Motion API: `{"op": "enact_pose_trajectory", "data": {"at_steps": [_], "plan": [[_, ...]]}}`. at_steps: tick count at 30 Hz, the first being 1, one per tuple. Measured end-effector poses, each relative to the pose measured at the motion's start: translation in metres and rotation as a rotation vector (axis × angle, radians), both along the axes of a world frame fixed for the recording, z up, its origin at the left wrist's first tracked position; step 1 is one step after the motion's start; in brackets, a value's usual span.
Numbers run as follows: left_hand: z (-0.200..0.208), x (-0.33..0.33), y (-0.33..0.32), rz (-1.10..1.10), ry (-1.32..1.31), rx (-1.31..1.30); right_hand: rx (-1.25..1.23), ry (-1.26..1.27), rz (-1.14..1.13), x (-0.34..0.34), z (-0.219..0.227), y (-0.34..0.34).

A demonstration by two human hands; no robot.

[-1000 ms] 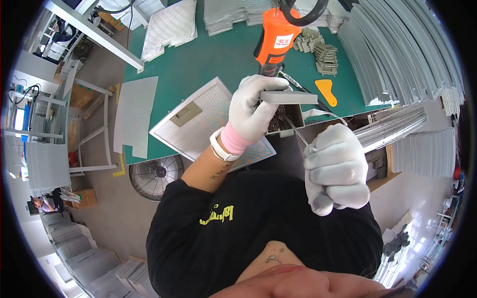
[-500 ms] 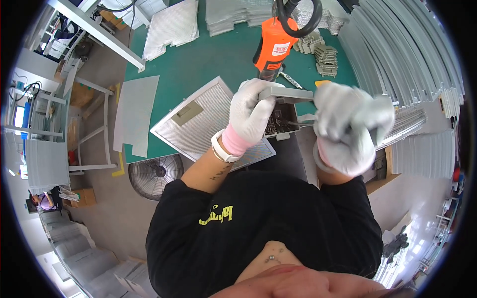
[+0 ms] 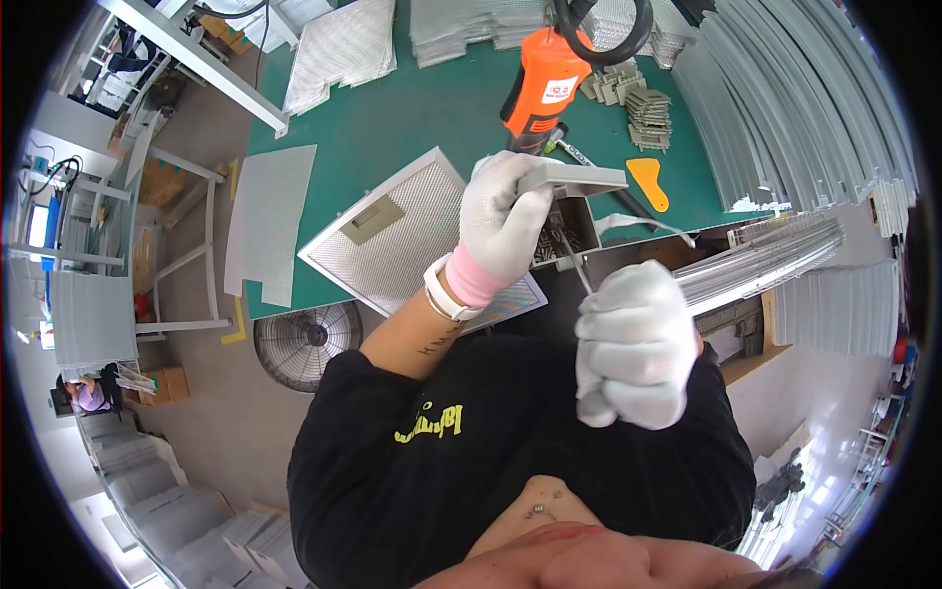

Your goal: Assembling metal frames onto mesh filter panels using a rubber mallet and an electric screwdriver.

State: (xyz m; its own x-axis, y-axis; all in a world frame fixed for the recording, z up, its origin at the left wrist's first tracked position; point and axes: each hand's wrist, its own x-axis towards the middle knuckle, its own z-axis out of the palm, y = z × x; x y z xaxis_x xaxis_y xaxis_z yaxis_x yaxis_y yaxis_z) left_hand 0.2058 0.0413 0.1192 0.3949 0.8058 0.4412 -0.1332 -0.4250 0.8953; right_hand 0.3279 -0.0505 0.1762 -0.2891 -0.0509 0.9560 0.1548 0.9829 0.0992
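Observation:
My left hand [image 3: 502, 216], in a white glove with a pink cuff, pinches a short grey metal channel piece [image 3: 579, 177] above the bench edge. My right hand [image 3: 636, 344], also gloved, is a fist in front of my chest, wrapped round a tool with a thin metal shaft [image 3: 583, 275]. The glove hides most of its handle. The shaft points up and away toward an open box [image 3: 586, 228] of small dark metal parts, just below the channel piece. Left of my left hand lies a framed metal mesh panel [image 3: 412, 211], tilted over the bench's near edge.
An orange power tool [image 3: 546, 83] hangs above the green bench [image 3: 432, 108]. A yellow scraper [image 3: 647, 185] lies to the right. Mesh sheets [image 3: 343, 49] and small metal plates [image 3: 649, 120] are stacked farther back. Long grey rails [image 3: 785, 98] line the right side. A fan [image 3: 312, 346] stands below.
My right hand has come down and toward my chest, and the tool's shaft has turned to point away from me. The scraper now shows fully. My left hand has barely shifted.

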Motion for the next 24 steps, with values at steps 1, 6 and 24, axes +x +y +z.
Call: {"op": "enact_pose_trajectory", "data": {"at_steps": [1,6,24], "plan": [[0.003,0.001,0.001,-0.008,-0.001,-0.001,-0.025,-0.089,-0.021,0.001,-0.004,-0.004],[-0.005,-0.004,0.001,0.027,0.026,0.245,-0.548,0.341,-0.004,0.001,0.002,0.002],[-0.008,0.001,0.005,-0.012,0.001,0.106,-0.002,0.376,-0.026,0.008,0.026,-0.026]]}}
